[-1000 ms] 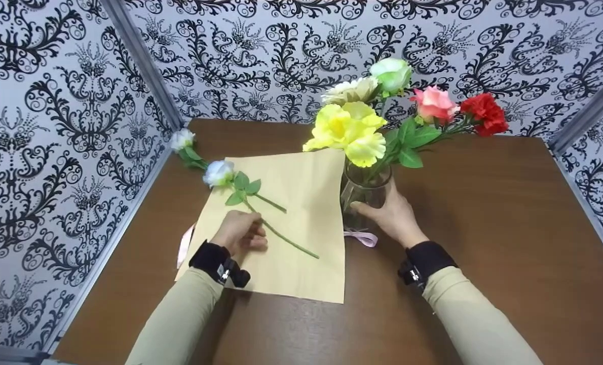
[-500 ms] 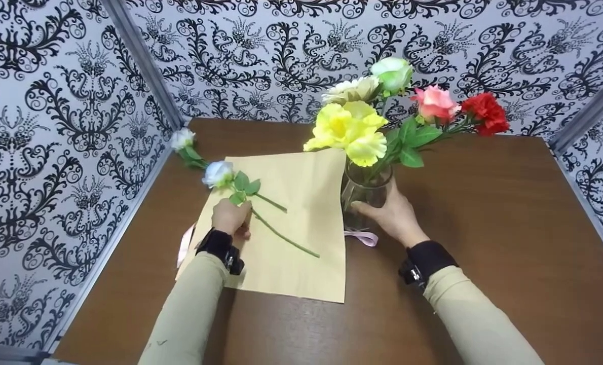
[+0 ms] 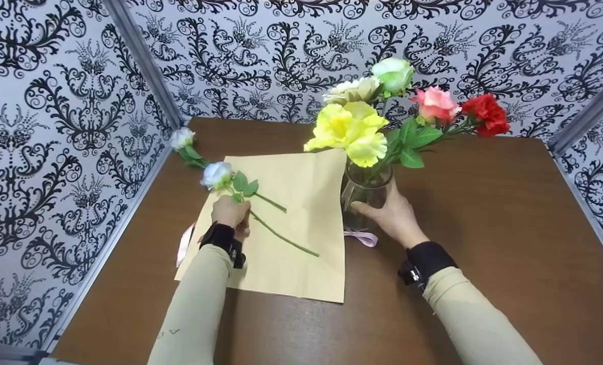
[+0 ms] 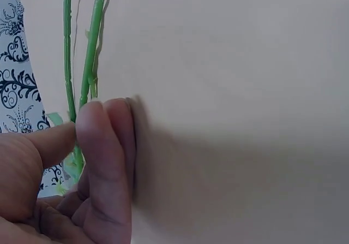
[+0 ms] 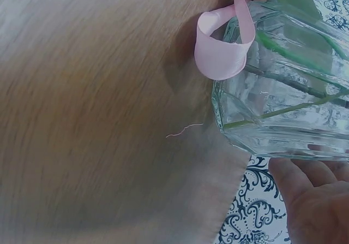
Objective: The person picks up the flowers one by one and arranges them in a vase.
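Observation:
In the head view my left hand [image 3: 229, 212] pinches the green stem of a pale blue artificial rose [image 3: 216, 175] just below its leaves. The left wrist view has this stem [image 4: 92, 42] running between thumb and fingertips, close over brown wrapping paper [image 3: 301, 276]. A shorter stem [image 3: 271, 202] lies beside it. My right hand [image 3: 395, 215] grips a clear glass vase [image 3: 354, 195], thumb in front and fingers around the far side. From the vase rise a yellow flower [image 3: 347, 129], a cream daisy-like flower [image 3: 352, 90], a pale green rose [image 3: 393, 75], a pink rose [image 3: 436, 105] and a red carnation [image 3: 486, 115].
A white flower [image 3: 182, 138] lies at the table's left edge. A pink ribbon [image 3: 363, 238] loops out beside the vase base, and another ribbon end [image 3: 185, 246] shows left of the paper. Patterned walls [image 3: 261, 56] bound the wooden table [image 3: 504, 218] at the back and sides.
My left hand has moved up along the rose stem, away from me, and now pinches it near the leaves. The rose head has shifted slightly left. My right hand stays on the vase.

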### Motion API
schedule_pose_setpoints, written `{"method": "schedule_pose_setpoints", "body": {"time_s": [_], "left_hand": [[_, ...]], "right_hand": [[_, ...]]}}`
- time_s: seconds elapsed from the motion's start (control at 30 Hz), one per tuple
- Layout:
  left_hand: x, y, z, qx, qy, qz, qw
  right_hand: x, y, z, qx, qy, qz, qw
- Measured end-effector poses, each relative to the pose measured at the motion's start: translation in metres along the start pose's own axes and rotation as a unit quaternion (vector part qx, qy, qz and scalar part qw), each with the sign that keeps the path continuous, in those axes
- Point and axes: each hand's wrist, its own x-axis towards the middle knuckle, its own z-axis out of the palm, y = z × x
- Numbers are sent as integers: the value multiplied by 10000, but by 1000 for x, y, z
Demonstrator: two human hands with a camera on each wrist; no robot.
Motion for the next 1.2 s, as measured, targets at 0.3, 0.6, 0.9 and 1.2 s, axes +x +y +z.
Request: {"method": "schedule_pose_setpoints", "body": {"time_s": [0.3,0.6,0.9,1.2], "left_hand": [[0,-4,-1,-304,144,82,9994],[-4,-8,3,-3569,-355,-763,9303],[-9,0,-7,-3621,-519,-179,9305],[-20,14,-21,-3614,-342,255,9315]], "right_hand": [[0,1,1,-30,30,10,10000],[0,1,1,-25,26,-34,10000],[1,0,0,-15,22,-30,10000],[0,0,1,1,-8,47,10000]]}}
